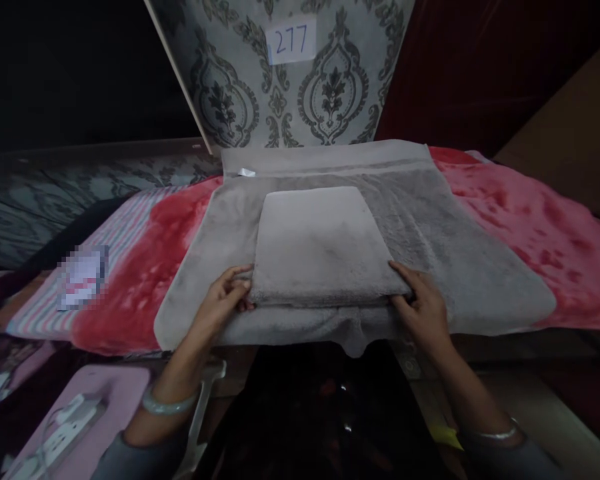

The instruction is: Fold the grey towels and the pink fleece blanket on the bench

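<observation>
Left hand [229, 291] and right hand [423, 303] are at the two near corners of a folded grey cloth [317, 240], one on each side. Thumb and curled fingers of the left pinch the cloth's near left corner; the right has its near right corner between the thumb, low at the front edge, and the forefinger, which reaches along the side. The folded cloth lies flat, its layers showing at the front, on top of a wide grey blanket [425, 227] that is spread out, with its front edge rumpled and sagging a little. A small white label [247, 173] shows near the blanket's far left corner. Beneath the blanket, red bedding [135, 280] shows at the left and pink bedding [545, 233] at the right, with a striped sheet [125, 220] farther left. A paper [291, 40] reading 277 is on the patterned wall [277, 100] behind. At lower left, a power strip [67, 433] rests on a pink stool [115, 387].
</observation>
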